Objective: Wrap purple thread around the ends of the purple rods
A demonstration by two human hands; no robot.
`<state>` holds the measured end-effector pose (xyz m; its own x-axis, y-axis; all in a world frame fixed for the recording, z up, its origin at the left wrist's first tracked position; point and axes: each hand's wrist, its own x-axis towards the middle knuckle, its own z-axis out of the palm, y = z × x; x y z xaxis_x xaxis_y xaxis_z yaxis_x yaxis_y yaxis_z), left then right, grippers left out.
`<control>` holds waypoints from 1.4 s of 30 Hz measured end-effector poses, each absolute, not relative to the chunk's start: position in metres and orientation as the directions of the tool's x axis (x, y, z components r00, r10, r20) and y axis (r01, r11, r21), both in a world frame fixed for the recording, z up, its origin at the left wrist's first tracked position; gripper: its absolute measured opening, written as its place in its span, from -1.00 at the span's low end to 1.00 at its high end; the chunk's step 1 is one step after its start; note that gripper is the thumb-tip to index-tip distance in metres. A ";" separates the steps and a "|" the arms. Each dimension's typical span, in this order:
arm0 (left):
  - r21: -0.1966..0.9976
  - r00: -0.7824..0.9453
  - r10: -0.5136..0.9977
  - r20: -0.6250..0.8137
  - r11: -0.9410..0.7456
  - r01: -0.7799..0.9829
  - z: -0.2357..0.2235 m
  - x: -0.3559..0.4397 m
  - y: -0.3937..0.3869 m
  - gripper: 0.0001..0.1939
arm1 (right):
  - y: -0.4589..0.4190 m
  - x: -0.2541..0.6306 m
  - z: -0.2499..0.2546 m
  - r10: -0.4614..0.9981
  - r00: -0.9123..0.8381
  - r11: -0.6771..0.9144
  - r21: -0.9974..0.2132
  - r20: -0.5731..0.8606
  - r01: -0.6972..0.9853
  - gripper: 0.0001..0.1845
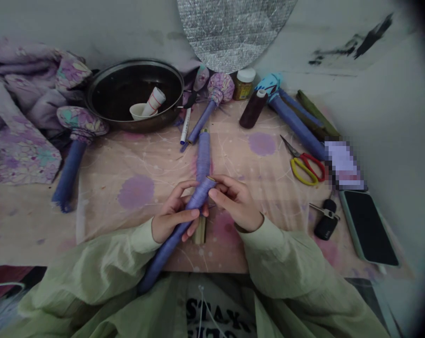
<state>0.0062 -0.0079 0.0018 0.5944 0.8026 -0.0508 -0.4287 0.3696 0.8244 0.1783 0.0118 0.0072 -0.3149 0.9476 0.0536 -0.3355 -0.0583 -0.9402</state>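
My left hand [174, 212] and right hand [236, 201] hide the middle of the purple-wrapped rod [163, 253], and the small tip at my right fingertips [212, 195] is too small to tell. A pixelated blur covers the object [344, 165] just beside the scissors [306, 165]. The bottom edge cuts off the lettering on my shirt [216, 312], which my sleeves partly hide. The top edge cuts off the quilted silver mat [233, 33], the left edge the floral fabric [22, 112]. The label on the jar [243, 88] is too small to read.
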 end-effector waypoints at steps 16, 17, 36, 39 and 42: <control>0.602 0.777 0.629 -0.009 0.624 -0.499 0.009 -0.002 0.001 -0.78 | 0.013 0.182 0.008 0.961 -0.274 -0.038 -0.971 0.029 -0.237 -0.71; 0.608 0.784 0.620 -0.018 0.629 -0.484 0.010 -0.002 0.001 -0.79 | 0.013 0.181 0.008 0.961 -0.274 -0.036 -0.971 0.031 -0.238 -0.71; 0.486 0.943 0.327 -0.063 0.836 -0.257 0.004 -0.008 0.002 -0.54 | 0.010 0.180 0.006 0.925 -0.380 -0.084 -0.968 0.012 -0.235 -0.62; 0.585 0.863 0.500 -0.067 0.721 -0.372 0.012 -0.005 0.001 -0.66 | 0.010 0.180 0.005 0.928 -0.372 -0.064 -0.974 0.022 -0.219 -0.63; 0.767 0.766 0.628 -0.133 0.555 -0.322 0.014 -0.003 -0.001 -0.53 | 0.011 0.181 0.005 0.938 -0.345 -0.031 -0.978 0.044 -0.208 -0.65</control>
